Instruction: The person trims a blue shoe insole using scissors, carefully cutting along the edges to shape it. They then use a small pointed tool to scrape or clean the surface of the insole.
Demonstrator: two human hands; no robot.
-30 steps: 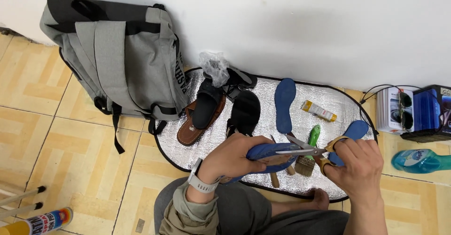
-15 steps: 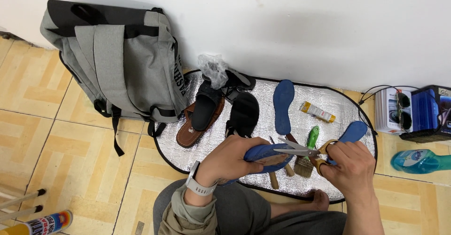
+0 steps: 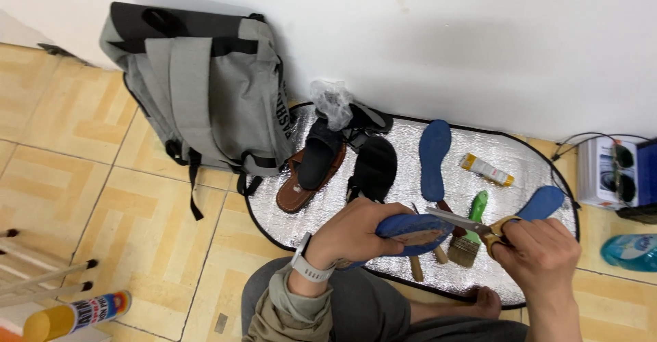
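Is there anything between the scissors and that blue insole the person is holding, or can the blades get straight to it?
Nothing visible stands between them. The left hand holds the blue insole up above the silver mat, and the scissors in the right hand point at its end, blade tips right at its edge. The brush lies lower, on the mat.

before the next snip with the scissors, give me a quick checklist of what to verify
1. Left hand grips the blue insole firmly: ok.
2. Right hand holds the scissors by the yellow handles: ok.
3. Blades open at the insole's edge: cannot tell, too small.
4. Left fingers away from the blade tips: ok, they sit at the other side of the insole.
5. Silver mat lies below to catch offcuts: ok.
6. Brush lies close under the scissors: not ok.
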